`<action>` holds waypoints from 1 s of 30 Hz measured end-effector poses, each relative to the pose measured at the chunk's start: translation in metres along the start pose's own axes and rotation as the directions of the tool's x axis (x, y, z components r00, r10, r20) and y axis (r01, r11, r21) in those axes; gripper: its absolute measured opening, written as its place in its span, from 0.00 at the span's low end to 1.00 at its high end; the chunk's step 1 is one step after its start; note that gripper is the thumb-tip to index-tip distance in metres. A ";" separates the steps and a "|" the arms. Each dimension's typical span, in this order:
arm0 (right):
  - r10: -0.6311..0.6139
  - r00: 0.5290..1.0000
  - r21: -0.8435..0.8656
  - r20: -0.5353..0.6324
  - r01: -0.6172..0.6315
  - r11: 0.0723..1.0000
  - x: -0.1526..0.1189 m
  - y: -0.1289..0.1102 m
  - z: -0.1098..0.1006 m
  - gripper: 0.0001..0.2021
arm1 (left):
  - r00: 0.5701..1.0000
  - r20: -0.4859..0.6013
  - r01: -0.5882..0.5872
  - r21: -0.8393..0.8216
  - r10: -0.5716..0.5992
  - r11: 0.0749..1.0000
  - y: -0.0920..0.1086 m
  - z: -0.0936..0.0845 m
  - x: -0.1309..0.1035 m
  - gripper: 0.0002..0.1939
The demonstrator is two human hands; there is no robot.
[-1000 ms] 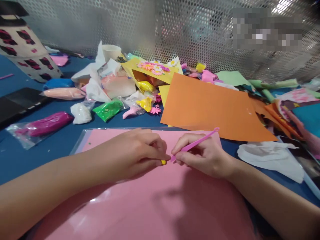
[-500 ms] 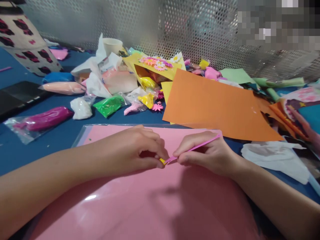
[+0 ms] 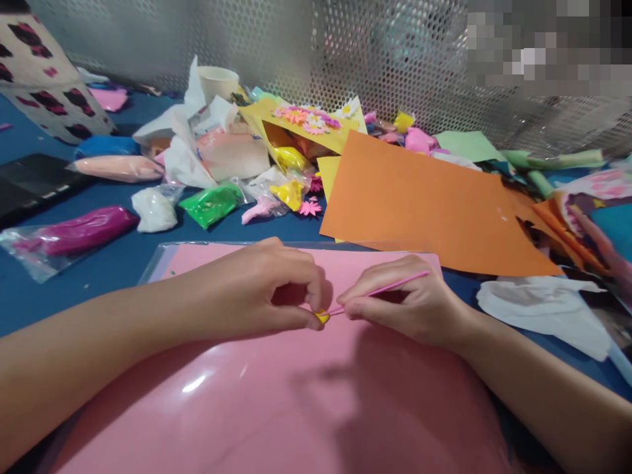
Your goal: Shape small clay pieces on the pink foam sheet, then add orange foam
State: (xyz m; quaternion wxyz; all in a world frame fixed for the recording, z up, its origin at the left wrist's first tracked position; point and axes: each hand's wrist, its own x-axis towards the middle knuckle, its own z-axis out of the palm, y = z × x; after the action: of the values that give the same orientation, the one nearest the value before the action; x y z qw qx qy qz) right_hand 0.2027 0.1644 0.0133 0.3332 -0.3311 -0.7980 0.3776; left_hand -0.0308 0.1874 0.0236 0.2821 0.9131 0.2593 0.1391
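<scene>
Over the pink sheet, my left hand pinches a small yellow piece between thumb and forefinger. My right hand grips a thin pink stick like a pen, and its tip touches the yellow piece. Both hands rest low on the sheet, close together but apart from each other. The other fingers of each hand are curled in. The exact shape of the yellow piece is partly covered by my fingertips.
Behind the sheet lie bagged clay in purple, white and green, an orange sheet, and yellow card bearing small flowers. White tissue lies right. A perforated metal panel stands behind.
The pink stick has turned so its thin edge shows, with its tip now against the yellow piece. More of the yellow piece is visible. The view has shifted slightly.
</scene>
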 end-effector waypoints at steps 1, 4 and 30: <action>-0.020 1.000 -0.009 -0.004 0.020 1.000 0.000 0.000 0.000 0.03 | 1.000 0.000 -0.029 0.019 0.029 0.999 -0.001 0.001 0.000 0.04; -0.089 0.996 -0.045 -0.006 0.089 0.995 -0.001 0.001 0.001 0.02 | 0.996 -0.015 -0.088 0.084 0.090 0.993 -0.005 0.003 0.000 0.05; -0.095 0.994 -0.111 -0.047 0.090 0.990 -0.003 -0.009 -0.001 0.07 | 0.993 -0.013 -0.112 0.072 0.113 0.991 -0.008 0.002 0.000 0.07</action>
State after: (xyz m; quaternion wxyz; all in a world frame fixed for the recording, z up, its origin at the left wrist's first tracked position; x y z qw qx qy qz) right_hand 0.2025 0.1584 0.0201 0.3525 -0.3212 -0.8229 0.3088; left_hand -0.0330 0.1916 0.0171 0.2388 0.9345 0.2146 0.1535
